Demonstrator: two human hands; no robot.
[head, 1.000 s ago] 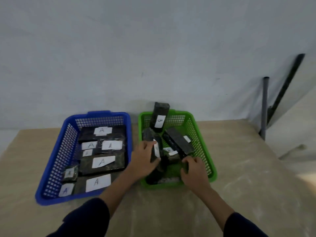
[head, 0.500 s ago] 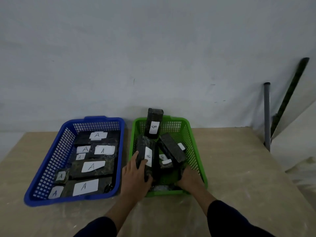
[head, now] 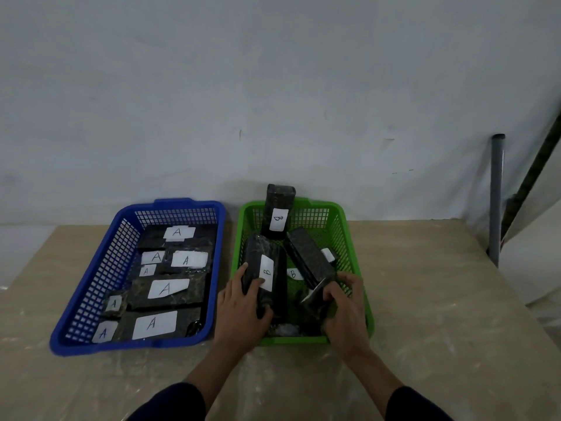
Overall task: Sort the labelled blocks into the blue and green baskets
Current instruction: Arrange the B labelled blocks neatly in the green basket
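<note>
The blue basket on the left holds several dark blocks with white "A" labels. The green basket on the right holds dark blocks labelled "B". My left hand grips a long B block at the basket's left side. My right hand holds the near end of another dark block that lies tilted across the basket. A third B block stands upright against the far wall of the green basket.
Both baskets sit on a light wooden table against a pale wall. A grey pipe and a dark rod lean at the right, past the table's edge.
The view has shifted slightly. My right hand has come up from the basket's near corner and now holds the tilted block's end. My left hand stays on the long B block.
</note>
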